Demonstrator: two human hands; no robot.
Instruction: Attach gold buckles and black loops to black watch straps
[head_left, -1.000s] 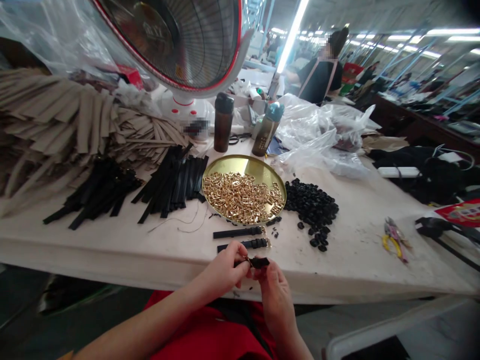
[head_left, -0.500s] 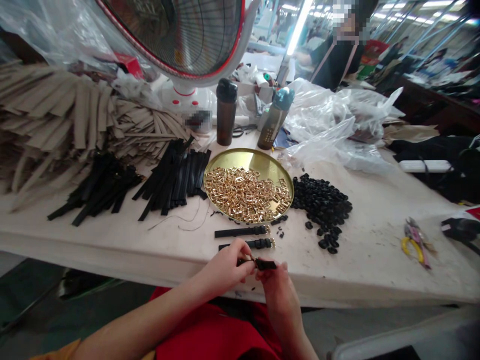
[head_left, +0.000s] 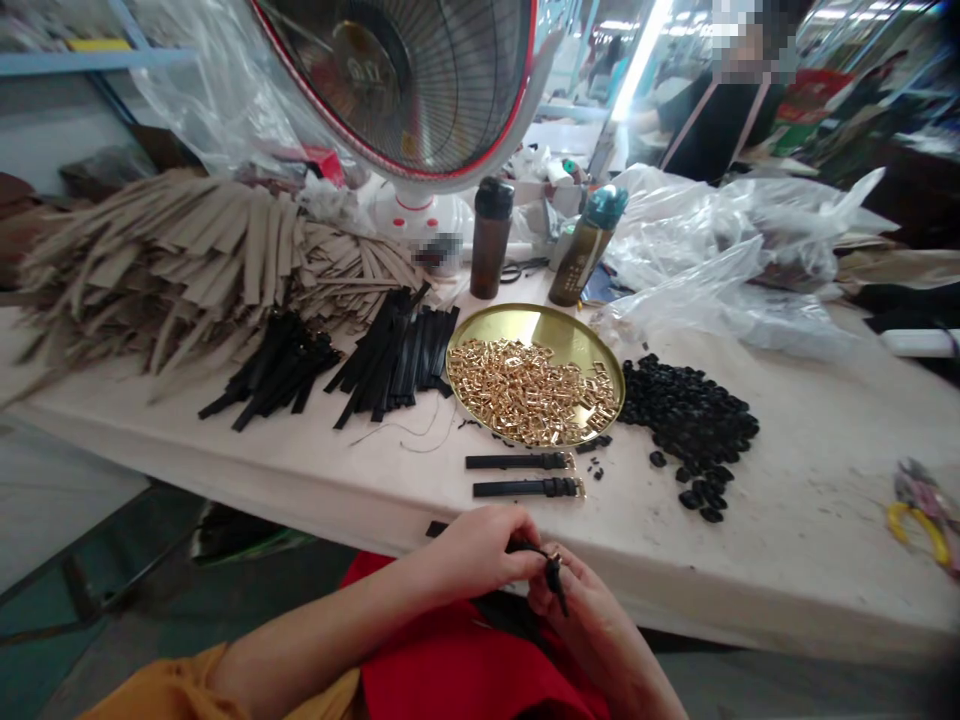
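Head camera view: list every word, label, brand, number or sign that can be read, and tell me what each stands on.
Readable text: none.
Mark on the fan hub: too blurred to read.
Pale markings on the teal-lidded bottle: too small and blurred to read.
Dark patch on the fan base: pixelated, so any lettering there cannot be read.

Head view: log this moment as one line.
left hand: holds strap | right hand: holds same strap | tray: gold buckles | two buckled straps: between hands and tray
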